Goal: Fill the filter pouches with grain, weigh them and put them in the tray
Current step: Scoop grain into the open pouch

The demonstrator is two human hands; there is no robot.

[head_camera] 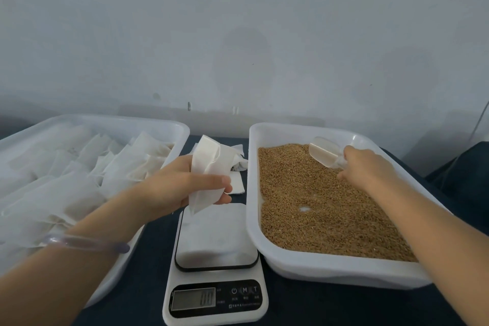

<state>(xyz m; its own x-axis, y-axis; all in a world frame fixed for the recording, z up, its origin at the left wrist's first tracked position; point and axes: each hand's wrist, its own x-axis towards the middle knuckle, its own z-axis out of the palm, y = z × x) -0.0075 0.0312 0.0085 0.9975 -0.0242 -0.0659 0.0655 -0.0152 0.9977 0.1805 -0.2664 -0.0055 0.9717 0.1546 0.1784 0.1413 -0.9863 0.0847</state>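
The left hand (182,188) gripped an empty pouch (209,167) above the scale (215,259), while the right hand (362,167) curled round a scoop (324,153) in the grain (304,193); filling would go best with the pouch mouth wide, over the grain.

Looking like a small makeshift packing station, home-scale: plain stained wall (238,21) standing behind a dark blue table (304,307), which is carrying a digital kitchen scale (215,296), a white plastic tray (330,270) holding loose grain (317,206) and a second tray (105,120) holding white filter pouches (79,193).
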